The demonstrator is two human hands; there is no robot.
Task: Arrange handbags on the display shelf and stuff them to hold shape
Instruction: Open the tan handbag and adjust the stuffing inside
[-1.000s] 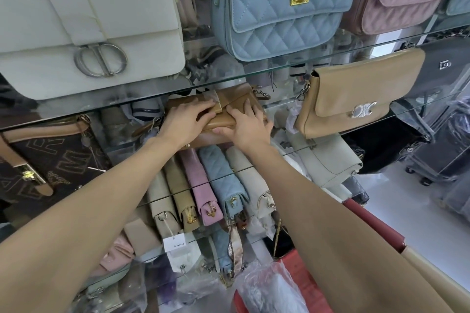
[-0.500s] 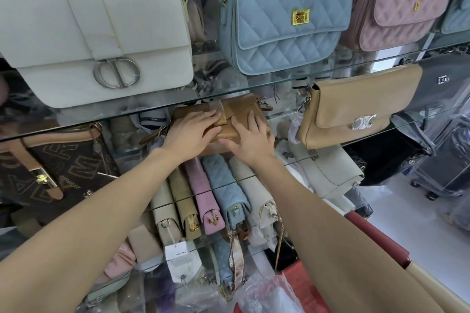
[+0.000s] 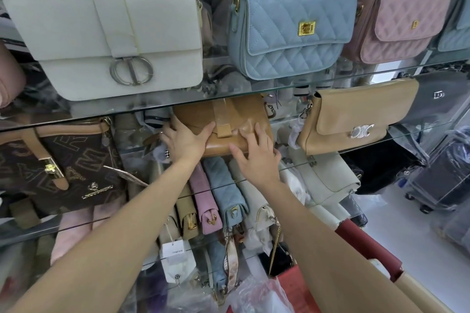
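Note:
A tan leather handbag with a strap down its flap lies on the middle glass shelf, partly under the upper glass shelf. My left hand grips its left end, fingers spread over the flap. On the bag's right front my right hand presses with fingers apart. The bag's back is hidden behind the upper shelf's edge.
Above stand a white bag, a blue quilted bag and a pink quilted bag. A beige bag sits right of my hands, a brown monogram bag left. Small bags stand in a row below.
The view has tilted upward, so the shelves sit lower in frame. Both hands stay on the tan bag; its flap now shows more fully and faces me.

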